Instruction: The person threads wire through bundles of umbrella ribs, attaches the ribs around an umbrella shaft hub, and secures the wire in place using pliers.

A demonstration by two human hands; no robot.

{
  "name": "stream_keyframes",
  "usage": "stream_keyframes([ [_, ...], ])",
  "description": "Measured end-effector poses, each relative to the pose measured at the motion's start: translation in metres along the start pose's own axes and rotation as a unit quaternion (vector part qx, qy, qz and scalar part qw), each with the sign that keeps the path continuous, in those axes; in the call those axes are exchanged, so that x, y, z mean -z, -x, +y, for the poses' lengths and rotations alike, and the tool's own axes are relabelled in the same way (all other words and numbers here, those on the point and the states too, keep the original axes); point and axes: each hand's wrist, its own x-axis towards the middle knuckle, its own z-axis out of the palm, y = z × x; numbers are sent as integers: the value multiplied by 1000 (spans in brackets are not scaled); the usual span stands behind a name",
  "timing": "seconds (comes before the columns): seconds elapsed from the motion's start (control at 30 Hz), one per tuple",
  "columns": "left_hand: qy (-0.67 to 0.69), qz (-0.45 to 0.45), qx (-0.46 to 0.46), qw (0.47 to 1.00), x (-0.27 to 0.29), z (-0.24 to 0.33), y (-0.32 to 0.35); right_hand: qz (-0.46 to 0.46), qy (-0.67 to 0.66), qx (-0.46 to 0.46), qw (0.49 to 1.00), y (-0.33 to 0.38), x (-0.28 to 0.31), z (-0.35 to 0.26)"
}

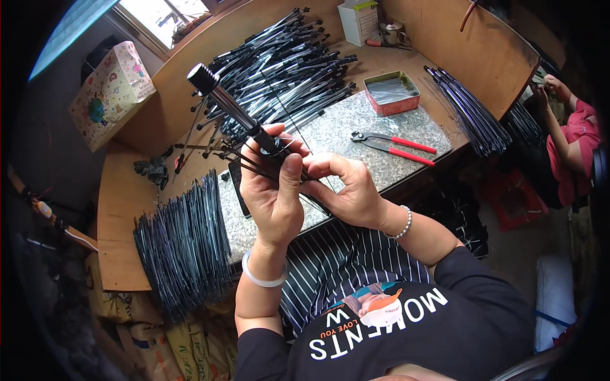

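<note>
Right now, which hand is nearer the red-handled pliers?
Right. The right hand is just left of the red-handled pliers; the left hand, gripping the umbrella shaft, is farther left.

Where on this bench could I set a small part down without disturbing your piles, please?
Bare speckled mat lies between the red tin and the red-handled pliers, and wood left of the near rib stack. Crowded: the back pile and around both hands.

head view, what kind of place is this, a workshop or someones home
Likely a small umbrella assembly workshop: piles of black metal ribs cover the wooden bench, red-handled pliers lie ready, and both hands work on an umbrella shaft.
</note>
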Motion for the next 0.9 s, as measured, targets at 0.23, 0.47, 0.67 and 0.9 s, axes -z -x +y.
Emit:
stream_keyframes([
  [0.23, 8, -17, -12, 1000, 0, 0, -1, -2, 8, 2, 1000, 1, 1, 0],
  [0.47, 2, -12, -10, 1000, 0, 1, 0, 2, -4, 6, 1000, 3, -2, 1],
  [0.67, 23, -17, -7, 1000, 2, -1, 1, -11, -12, -13, 1000, 5, -2, 2],
  [0.9, 26, -15, -7, 1000, 1, 1, 2, 3, -12, -3, 1000, 6, -4, 3],
])
